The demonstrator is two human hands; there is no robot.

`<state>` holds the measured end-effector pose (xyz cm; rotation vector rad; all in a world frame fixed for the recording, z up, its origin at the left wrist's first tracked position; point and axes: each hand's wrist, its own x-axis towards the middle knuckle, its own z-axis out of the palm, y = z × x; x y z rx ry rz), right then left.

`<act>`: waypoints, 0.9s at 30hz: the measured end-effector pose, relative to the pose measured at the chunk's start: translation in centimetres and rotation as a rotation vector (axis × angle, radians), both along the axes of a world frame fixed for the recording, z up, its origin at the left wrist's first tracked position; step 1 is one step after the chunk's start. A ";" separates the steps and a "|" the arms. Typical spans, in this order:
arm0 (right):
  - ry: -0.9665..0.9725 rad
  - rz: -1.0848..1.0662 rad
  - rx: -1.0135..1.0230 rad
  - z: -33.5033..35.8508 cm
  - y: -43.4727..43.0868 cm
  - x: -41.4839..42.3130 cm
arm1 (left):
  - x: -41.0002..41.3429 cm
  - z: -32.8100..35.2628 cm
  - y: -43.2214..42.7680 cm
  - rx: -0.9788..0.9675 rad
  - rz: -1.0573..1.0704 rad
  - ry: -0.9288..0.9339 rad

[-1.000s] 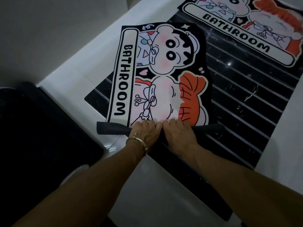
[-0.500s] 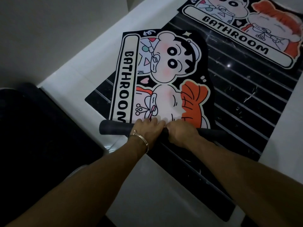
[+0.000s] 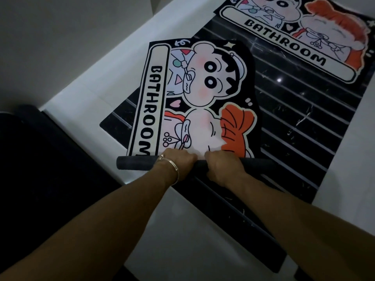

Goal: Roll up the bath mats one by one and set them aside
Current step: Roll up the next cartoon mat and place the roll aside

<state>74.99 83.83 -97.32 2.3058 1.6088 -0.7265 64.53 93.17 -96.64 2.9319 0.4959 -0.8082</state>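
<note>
1. Creeping farther up the near bath mat than a second ago, the dark roll is starting to cover the final "M".
2. The left hand and right hand are curling side by side over the roll's middle, gripping it.
3. Most of this cartoon-printed mat is lying flat on the black striped floor, and the second mat beyond is waiting untouched.

The near bath mat lies flat on the floor strip, its roll along the six o'clock edge. Both hands sit side by side on the roll, the left hand at nine o'clock of the right hand. A second bath mat lies apart at one o'clock.
</note>
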 end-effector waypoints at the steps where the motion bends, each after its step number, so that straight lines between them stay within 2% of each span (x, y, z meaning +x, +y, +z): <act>1: -0.032 0.016 0.047 -0.1 -0.5 -0.2 | 0.4 0.1 0.3 -0.019 0.001 0.039; 2: -0.043 0.015 0.079 -0.2 -0.8 -0.3 | 0.7 0.3 0.4 -0.033 0.000 0.050; 4: 0.019 -0.019 0.009 -0.1 -0.4 0.3 | 0.6 0.5 0.3 -0.028 0.000 0.010; 7: 0.156 -0.092 -0.095 -0.4 0.8 1.3 | -0.4 0.1 -0.4 0.079 -0.001 -0.115; 9: 0.116 -0.059 -0.045 -0.2 0.6 1.0 | -0.5 -0.1 -0.4 0.065 0.024 -0.084; 11: 0.018 0.009 0.050 -0.4 -0.5 0.3 | 0.3 -0.4 0.1 -0.003 0.015 0.026; 13: 0.020 0.007 0.059 -0.7 -1.2 0.1 | 1.0 -0.2 0.4 -0.063 -0.028 0.077; 16: 0.153 -0.077 -0.067 -0.6 -0.4 1.2 | 0.5 -0.1 -0.1 -0.022 -0.025 -0.048; 18: 0.169 -0.075 -0.078 -0.4 0.2 1.6 | -0.4 -0.5 -0.6 0.032 0.001 -0.119; 22: -0.002 0.036 0.082 -0.2 -1.0 0.3 | 0.1 -0.5 0.1 0.029 -0.012 -0.028; 24: 0.020 0.007 0.085 -0.5 -1.2 0.4 | 0.5 -0.1 0.2 0.036 -0.025 -0.023; 27: 0.164 -0.056 0.001 -0.6 -0.3 1.7 | 0.1 -0.1 -0.3 0.057 -0.027 -0.122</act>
